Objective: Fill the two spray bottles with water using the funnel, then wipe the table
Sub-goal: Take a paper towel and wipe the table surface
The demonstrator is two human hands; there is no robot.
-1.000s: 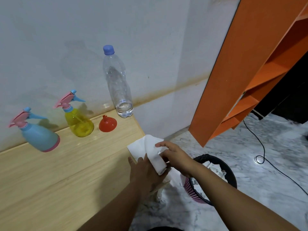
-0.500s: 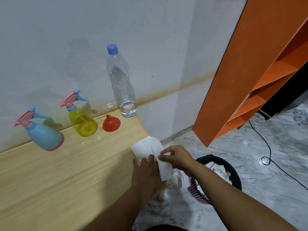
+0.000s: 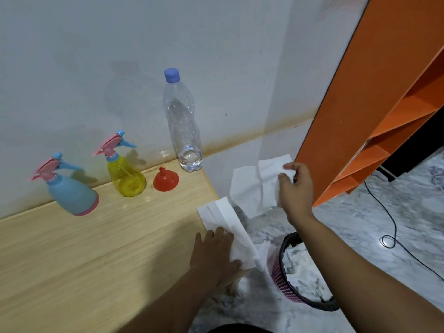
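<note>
Wooden table (image 3: pixel 84 248) by wall | both spray bottles (image 3: pixel 72 188) capped, funnel (image 3: pixel 165 180) beside | left hand (image 3: pixel 213 255) flat, pinning tissue (image 3: pixel 225 222) at edge | right hand (image 3: pixel 294 186) pinching torn sheet (image 3: pixel 252 186) (midair) | risk: pinned tissue slides off toward bin (image 3: pixel 298 284).

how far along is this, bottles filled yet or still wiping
Filling looks finished: the blue spray bottle and yellow spray bottle stand capped, the red funnel is set down, and the water bottle is nearly empty. In hand: the left hand presses tissue flat; the right hand holds a tissue sheet. Wiping remains.
</note>
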